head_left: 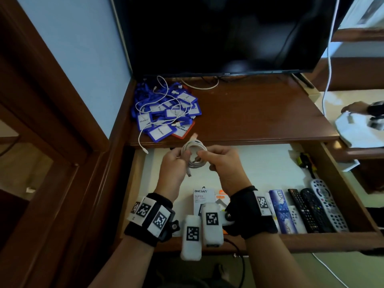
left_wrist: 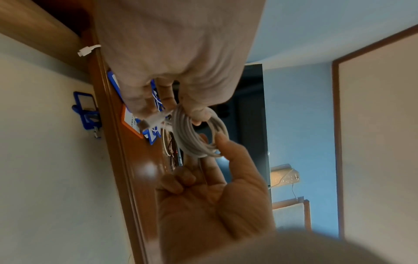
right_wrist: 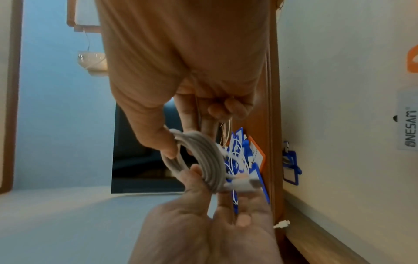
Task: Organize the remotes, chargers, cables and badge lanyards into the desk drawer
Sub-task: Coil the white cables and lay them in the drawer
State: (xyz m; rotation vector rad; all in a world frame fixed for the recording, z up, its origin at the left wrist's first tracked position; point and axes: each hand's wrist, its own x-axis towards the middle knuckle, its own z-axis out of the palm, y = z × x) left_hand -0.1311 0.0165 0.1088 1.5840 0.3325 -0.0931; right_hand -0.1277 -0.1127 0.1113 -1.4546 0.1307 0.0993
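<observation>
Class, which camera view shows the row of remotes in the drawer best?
The head view: the remotes lie side by side at the open drawer's front right, fully visible. Neither wrist view shows them; both are filled by the hands and the coiled white cable.

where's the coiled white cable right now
In the head view the coiled white cable is held between both hands, above the open drawer.

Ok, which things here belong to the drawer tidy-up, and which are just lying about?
Job:
- coiled white cable, held by left hand and right hand
- badge lanyards piled on the desktop, loose white cable over them
- remotes in the drawer
- ONESAM box

Lying about:
- TV
- LUX box
</observation>
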